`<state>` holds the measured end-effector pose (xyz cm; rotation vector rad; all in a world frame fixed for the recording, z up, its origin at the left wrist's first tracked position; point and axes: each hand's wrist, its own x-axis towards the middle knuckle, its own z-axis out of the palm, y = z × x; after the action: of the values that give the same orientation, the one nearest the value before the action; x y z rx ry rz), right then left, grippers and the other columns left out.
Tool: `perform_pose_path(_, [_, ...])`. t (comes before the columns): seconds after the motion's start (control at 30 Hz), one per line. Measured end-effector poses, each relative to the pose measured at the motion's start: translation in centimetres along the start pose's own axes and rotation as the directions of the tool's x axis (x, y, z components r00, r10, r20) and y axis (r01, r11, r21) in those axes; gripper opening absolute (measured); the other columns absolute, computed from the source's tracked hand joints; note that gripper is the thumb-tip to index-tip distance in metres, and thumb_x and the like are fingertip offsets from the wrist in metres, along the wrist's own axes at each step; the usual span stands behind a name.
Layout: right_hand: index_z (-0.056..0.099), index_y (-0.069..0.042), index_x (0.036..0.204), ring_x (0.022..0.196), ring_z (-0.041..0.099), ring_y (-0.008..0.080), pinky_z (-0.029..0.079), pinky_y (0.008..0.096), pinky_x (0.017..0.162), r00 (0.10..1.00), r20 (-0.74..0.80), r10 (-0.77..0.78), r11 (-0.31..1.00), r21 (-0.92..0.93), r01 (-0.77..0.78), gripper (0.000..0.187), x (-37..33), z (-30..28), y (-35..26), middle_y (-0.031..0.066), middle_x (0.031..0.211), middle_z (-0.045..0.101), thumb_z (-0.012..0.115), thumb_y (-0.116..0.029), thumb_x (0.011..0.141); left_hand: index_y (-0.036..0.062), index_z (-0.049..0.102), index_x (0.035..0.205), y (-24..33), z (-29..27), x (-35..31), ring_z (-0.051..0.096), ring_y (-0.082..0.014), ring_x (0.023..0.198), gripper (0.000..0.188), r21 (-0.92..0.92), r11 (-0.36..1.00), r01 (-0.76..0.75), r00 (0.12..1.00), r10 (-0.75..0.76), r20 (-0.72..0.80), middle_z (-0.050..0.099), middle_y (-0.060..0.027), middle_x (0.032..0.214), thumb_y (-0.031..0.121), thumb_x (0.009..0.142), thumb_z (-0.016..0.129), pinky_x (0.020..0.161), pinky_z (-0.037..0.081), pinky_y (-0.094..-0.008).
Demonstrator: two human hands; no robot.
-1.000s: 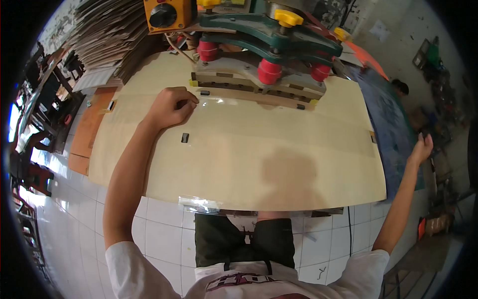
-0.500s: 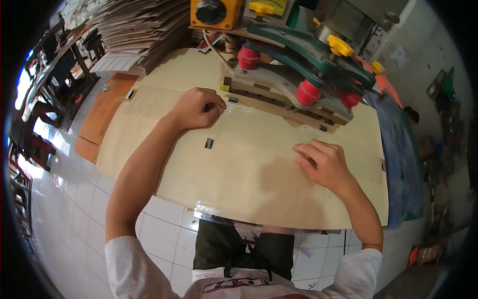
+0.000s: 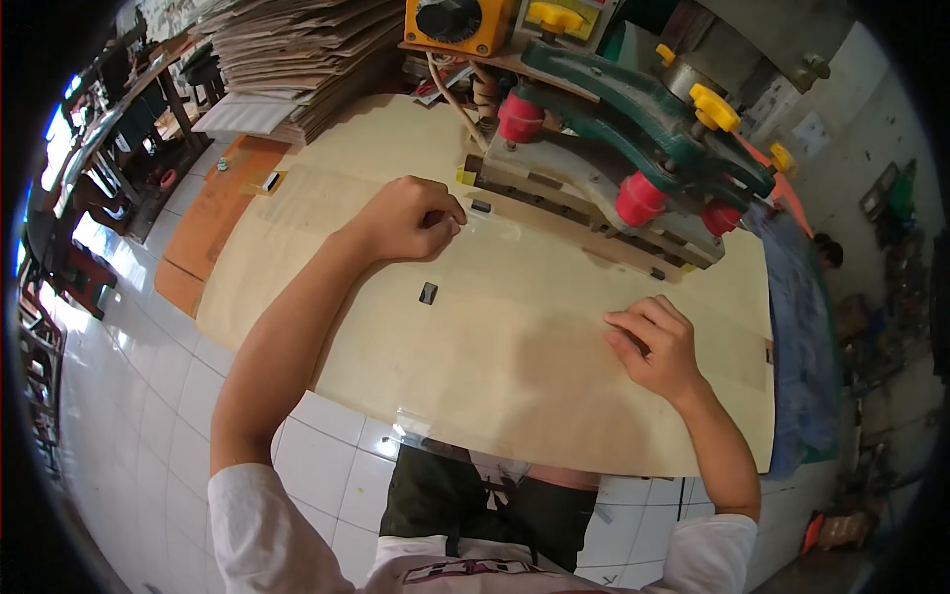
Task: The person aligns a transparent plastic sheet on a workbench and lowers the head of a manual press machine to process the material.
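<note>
From my end, the cream sheet lies flat, reaching beneath the green-armed press, its long axis running left to right and slanting nearer me at the right. My left hand rests curled on it beside the press; I can't tell whether it pinches anything. My right hand, half open and empty, is over its right part.

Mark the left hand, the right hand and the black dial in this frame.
Left hand (image 3: 406, 218): head view, back of the hand.
Right hand (image 3: 667, 346): head view, back of the hand.
Black dial (image 3: 447, 20): head view, middle of its face.
</note>
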<state>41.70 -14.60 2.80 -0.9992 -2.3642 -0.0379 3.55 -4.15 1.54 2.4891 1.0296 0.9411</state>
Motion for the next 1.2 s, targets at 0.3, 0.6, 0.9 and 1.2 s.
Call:
perform_pose_path(0.3, [0.075, -0.003, 0.098, 0.09, 0.063, 0.0282, 0.052, 0.0367, 0.073, 1.0, 0.003, 0.028, 0.999, 0.036, -0.028, 0.02, -0.02, 0.15, 0.07, 0.0101, 0.099, 0.067, 0.075, -0.006, 0.078, 0.0019, 0.075, 0.094, 0.23, -0.07, 0.12, 0.058, -0.021, 0.06, 0.019, -0.055, 0.998, 0.026, 0.999, -0.025, 0.022, 0.065, -0.0107, 0.076, 0.005, 0.077, 0.067, 0.056, 0.046, -0.0329])
perform_pose_path(0.6, [0.073, -0.001, 0.102, 0.096, 0.063, 0.0347, 0.053, 0.0381, 0.073, 0.998, 0.049, 0.028, 0.999, 0.027, -0.029, 0.024, 0.06, 0.21, 0.47, 0.0163, 0.107, 0.066, 0.072, -0.007, 0.079, 0.0021, 0.075, 0.096, 0.57, 0.01, -0.12, 0.058, -0.02, 0.059, 0.02, -0.061, 0.995, 0.075, 0.996, -0.072, 0.051, 0.063, -0.0097, 0.075, 0.004, 0.077, 0.07, 0.054, 0.045, -0.0325])
perform_pose_path(0.9, [0.073, 0.0, 0.104, 0.099, 0.063, 0.0361, 0.054, 0.0395, 0.073, 0.994, 0.098, 0.045, 0.998, 0.038, -0.049, 0.024, -0.05, 0.19, 0.58, 0.0168, 0.11, 0.065, 0.07, -0.01, 0.082, 0.0019, 0.075, 0.097, 0.09, 0.16, -0.11, 0.059, -0.0209, 0.061, 0.02, -0.042, 0.998, 0.042, 0.998, -0.04, 0.041, 0.062, -0.01, 0.075, 0.002, 0.078, 0.072, 0.054, 0.046, -0.0325])
perform_pose_path(1.2, [0.072, 0.001, 0.106, 0.099, 0.062, 0.0368, 0.054, 0.0415, 0.079, 0.994, 0.108, 0.018, 0.999, 0.027, -0.021, 0.025, 0.28, -0.18, 0.6, 0.0175, 0.111, 0.065, 0.068, -0.008, 0.083, 0.0011, 0.076, 0.097, 0.36, -0.03, -0.07, 0.06, -0.0218, 0.063, 0.019, -0.083, 0.995, 0.062, 0.998, -0.06, 0.033, 0.062, -0.0107, 0.075, 0.001, 0.079, 0.071, 0.055, 0.046, -0.0328])
